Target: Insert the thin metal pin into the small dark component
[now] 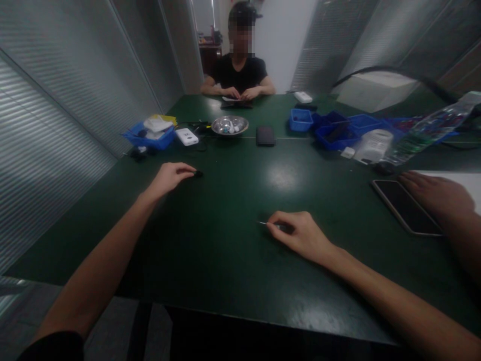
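My left hand reaches over the left half of the green table. Its fingertips are closed on a small black object, too blurred to name, which is at or just above the tabletop. Nearer to me and right of centre, my right hand rests low over the table with thumb and forefinger pinched. A thin, shiny metal tip pokes out leftward from that pinch. The rest of this slim tool lies hidden by the fingers, so its kind does not show.
Beyond my hands stand a metal bowl with small parts, a black square case, a white device and blue bins. On the right, a neighbour's hand lies beside a phone and bottle. Another person sits opposite.
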Tool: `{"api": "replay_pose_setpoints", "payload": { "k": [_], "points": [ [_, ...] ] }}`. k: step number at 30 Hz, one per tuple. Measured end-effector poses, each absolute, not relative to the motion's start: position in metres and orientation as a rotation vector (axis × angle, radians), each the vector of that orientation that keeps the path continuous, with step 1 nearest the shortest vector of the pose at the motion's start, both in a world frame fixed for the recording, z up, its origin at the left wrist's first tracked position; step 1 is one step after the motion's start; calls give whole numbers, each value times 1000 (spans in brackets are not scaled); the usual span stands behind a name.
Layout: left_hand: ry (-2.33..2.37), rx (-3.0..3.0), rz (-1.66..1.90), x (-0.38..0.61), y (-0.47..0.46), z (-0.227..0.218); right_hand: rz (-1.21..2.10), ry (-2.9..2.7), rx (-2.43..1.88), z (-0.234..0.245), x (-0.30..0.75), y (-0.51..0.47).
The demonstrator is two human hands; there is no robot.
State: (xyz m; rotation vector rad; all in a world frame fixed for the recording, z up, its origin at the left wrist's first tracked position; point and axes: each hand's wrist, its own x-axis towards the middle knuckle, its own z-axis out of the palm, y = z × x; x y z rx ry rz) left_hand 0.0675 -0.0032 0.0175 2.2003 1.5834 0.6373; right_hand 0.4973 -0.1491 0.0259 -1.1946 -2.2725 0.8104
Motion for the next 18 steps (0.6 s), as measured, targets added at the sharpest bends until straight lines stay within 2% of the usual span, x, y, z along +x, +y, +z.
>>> {"api": "replay_pose_setpoints", "payload": {
  "k": [18],
  "points": [
    [1699, 2062, 720, 82, -6, 17, 801, -2280, -1218, 26, 496, -149]
  ]
}}
